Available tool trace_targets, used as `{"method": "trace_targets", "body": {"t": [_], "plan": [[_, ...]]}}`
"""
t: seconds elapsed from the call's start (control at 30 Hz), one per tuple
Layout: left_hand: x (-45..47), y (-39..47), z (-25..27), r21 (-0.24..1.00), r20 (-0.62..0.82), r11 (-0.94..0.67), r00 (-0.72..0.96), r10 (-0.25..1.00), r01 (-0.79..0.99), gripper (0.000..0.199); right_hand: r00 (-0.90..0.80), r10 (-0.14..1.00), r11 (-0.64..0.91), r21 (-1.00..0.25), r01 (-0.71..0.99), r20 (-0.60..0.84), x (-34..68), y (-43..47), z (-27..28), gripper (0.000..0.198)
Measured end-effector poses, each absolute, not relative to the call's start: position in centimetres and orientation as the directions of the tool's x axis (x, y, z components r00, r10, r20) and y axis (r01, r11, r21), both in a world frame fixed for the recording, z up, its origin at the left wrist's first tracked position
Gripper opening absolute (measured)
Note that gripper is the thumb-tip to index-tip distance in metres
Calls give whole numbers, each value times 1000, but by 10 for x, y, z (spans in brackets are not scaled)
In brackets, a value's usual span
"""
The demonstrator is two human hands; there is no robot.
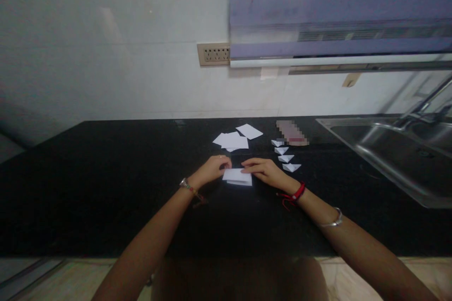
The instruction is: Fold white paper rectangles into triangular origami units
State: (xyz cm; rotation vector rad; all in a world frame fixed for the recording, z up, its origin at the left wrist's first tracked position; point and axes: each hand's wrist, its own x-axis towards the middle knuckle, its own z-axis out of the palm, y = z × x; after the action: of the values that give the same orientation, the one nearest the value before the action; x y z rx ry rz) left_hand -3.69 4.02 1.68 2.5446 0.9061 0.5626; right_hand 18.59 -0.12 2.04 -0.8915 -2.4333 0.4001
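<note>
A small white sheet of paper (237, 177), doubled over on itself with its two edges not quite lined up, lies on the black counter in front of me. My left hand (213, 170) curls its fingers at the paper's left end, pinching it there; the fingertips are partly hidden. From the other side, my right hand (266, 171) rests its fingers on the upper right edge and holds it. Just beyond is a loose pile of white paper sheets (235, 140), with one more sheet (249, 131) behind. Several small folded paper shapes (291, 168) stand in a row right of my right hand.
A pixelated pinkish object (292, 132) lies behind the folded shapes. To the right, a steel sink (370, 164) with a faucet (422, 108) is set into the black counter (106, 188). A socket panel (213, 54) and a purple blind (335, 9) are at the back wall.
</note>
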Motion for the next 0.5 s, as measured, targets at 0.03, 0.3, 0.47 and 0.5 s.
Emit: {"method": "trace_targets", "body": {"t": [0.03,0.3,0.47,0.5], "plan": [[-38,42,16,459,243,-733,722,647,502,9,-674,650,755,-402,518,352,186,-1,20,31],[-43,43,19,419,285,-768,733,617,484,16,-736,621,781,-287,554,270,185,-6,23,33],[-43,40,23,433,227,-775,777,587,459,19,-747,615,787,-259,560,252,183,-8,25,34],[-43,39,23,427,212,-780,788,577,456,20,-754,609,791,-254,556,245,183,-8,25,33]]}}
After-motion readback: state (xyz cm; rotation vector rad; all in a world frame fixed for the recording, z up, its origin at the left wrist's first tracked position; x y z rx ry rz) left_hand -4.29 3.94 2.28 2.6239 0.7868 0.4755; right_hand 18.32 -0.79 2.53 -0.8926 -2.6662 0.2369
